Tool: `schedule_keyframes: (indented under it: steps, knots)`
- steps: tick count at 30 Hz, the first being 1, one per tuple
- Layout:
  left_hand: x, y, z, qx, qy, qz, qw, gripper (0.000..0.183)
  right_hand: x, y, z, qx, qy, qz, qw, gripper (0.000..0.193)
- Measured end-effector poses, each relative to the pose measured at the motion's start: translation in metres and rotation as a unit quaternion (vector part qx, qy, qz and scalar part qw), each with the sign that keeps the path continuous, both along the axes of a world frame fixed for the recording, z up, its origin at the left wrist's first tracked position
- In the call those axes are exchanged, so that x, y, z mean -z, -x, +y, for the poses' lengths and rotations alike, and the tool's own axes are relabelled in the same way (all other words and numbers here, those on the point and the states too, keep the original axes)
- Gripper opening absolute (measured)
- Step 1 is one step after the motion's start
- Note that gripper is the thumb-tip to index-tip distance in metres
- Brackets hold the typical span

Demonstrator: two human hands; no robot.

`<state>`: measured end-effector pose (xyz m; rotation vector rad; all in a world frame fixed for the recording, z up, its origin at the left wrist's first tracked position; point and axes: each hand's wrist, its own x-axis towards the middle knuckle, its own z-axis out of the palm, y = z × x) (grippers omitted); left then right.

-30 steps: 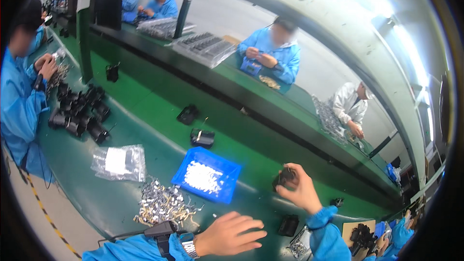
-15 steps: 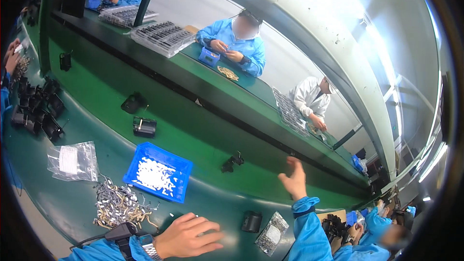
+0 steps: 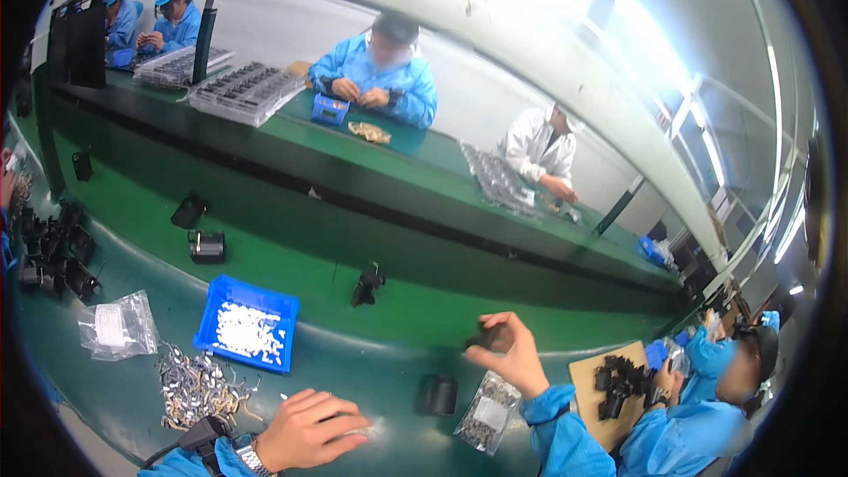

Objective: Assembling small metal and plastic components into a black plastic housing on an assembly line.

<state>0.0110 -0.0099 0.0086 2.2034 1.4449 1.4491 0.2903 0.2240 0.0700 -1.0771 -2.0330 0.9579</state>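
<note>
Between the thumb and fingers of my right hand (image 3: 517,362) is a small black plastic part (image 3: 486,336), blurred and partly hidden. The hand is raised near the green belt's front edge, above a clear bag of small parts (image 3: 488,413). My left hand (image 3: 311,431) rests low over the green worktop with its fingers stretched and apart, holding nothing visible. A black housing (image 3: 437,395) stands on the worktop between the two hands. Left of my left hand lies a loose heap of short wired pieces (image 3: 199,389), with a blue tray (image 3: 290,305) of small white pieces behind it.
Several black parts lie along the green belt (image 3: 291,256), including an upright one (image 3: 367,284). Black housings (image 3: 57,252) pile up at far left, near a clear bag (image 3: 119,327). A co-worker sits close on the right by a cardboard sheet (image 3: 587,380) with black parts; others work opposite.
My right hand was open and stretched over the belt; now it is drawn back, closed on the black part. The left hand stays low and open. The whole view has shifted slightly.
</note>
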Motion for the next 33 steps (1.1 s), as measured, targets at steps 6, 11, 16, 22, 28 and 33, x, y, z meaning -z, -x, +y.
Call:
schedule_keyframes:
  steps: [6,11,16,22,28,33]
  knots:
    - [-0.013,-0.001,0.017,-0.052,-0.019,-0.117,0.992,0.018,-0.031,0.062,-0.142,-0.287,0.006,-0.05,0.957,0.038]
    - [-0.011,-0.006,0.022,-0.059,-0.039,-0.106,0.992,0.018,0.029,0.048,-0.153,-0.234,-0.142,-0.165,0.947,0.042]
    - [-0.003,0.0,0.012,-0.066,-0.037,-0.11,0.991,0.017,0.019,0.048,-0.17,-0.205,-0.162,-0.236,0.936,0.05]
    - [-0.005,0.003,0.011,-0.046,-0.045,-0.117,0.991,0.017,0.002,0.021,-0.193,-0.202,-0.069,-0.171,0.962,0.092]
    - [-0.016,-0.01,0.007,-0.046,-0.087,-0.071,0.993,0.024,0.005,-0.001,-0.213,-0.147,-0.03,-0.172,0.974,0.103]
    - [-0.082,-0.026,-0.034,-0.036,-0.036,0.055,0.997,0.016,-0.008,-0.003,-0.19,-0.157,-0.068,-0.192,0.966,0.094]
